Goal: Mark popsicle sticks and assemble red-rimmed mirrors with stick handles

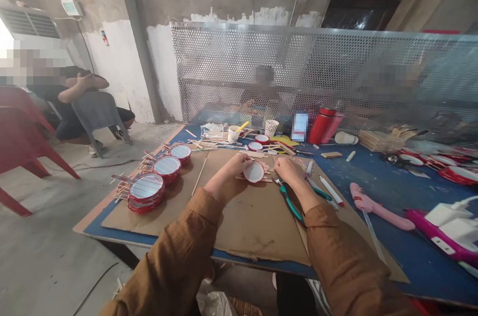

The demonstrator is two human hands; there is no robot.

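My left hand (236, 165) is closed on the edge of a small red-rimmed drum (254, 172) with a white face, held above the brown cardboard (246, 226). Thin wooden sticks show on both sides of the drum. To its right, my right hand (290, 172) has its fingers curled together; what they grip, if anything, is too small to make out. Teal-handled pliers (290, 202) lie just under my right wrist. On the left stand larger red drums (146, 188) with whitish faces and sticks poking out, some of them stacked.
Paper cups (271, 127), a red bottle (321, 125) and a phone (299, 126) line the back beside a perforated metal screen (224, 67). At right lie a marker (331, 191), a pink glue gun (381, 209) and a purple power strip (429, 231). A person (70, 86) sits far left.
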